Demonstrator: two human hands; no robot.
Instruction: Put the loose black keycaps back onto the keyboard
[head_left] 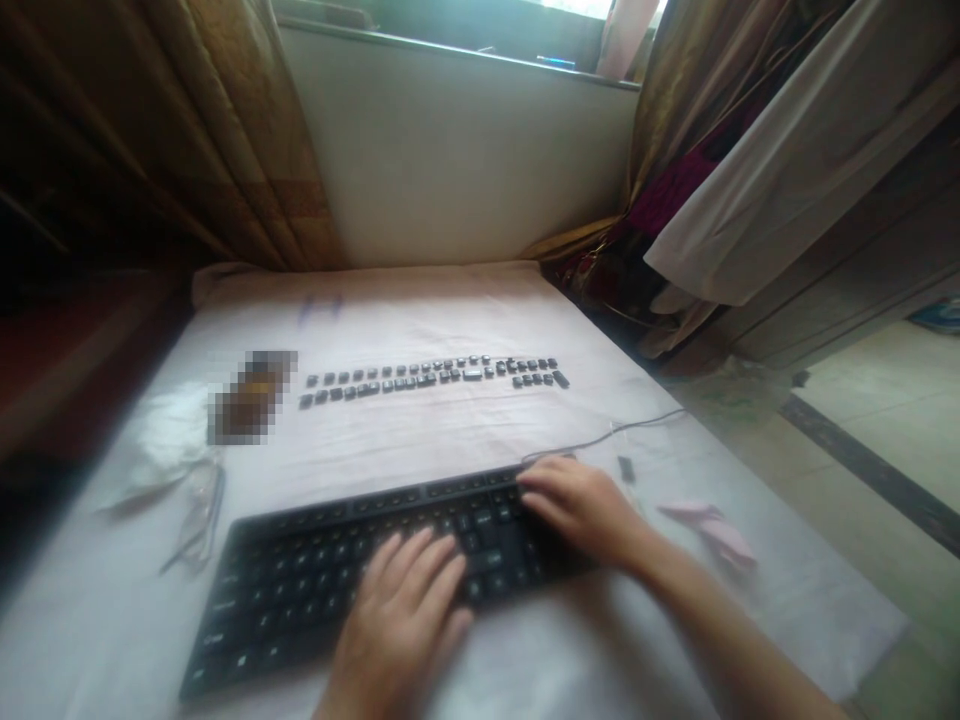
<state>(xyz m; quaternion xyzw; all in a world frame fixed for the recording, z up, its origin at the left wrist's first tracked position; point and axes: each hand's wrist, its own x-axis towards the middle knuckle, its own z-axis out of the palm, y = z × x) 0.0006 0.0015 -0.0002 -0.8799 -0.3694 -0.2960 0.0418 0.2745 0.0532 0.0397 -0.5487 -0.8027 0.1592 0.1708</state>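
Your left hand lies flat, fingers spread, on the black keyboard. Your right hand rests loosely curled over its right end, holding nothing. Loose keycaps lie in rows beyond.

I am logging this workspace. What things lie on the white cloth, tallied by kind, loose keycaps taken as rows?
Black plastic computer keyboard: 1
Rows of loose dark keycaps: 2
Thin grey cable: 1
Pink folded cloth: 1
Bare hands on keyboard, left hand and right hand: 2
Total: 7
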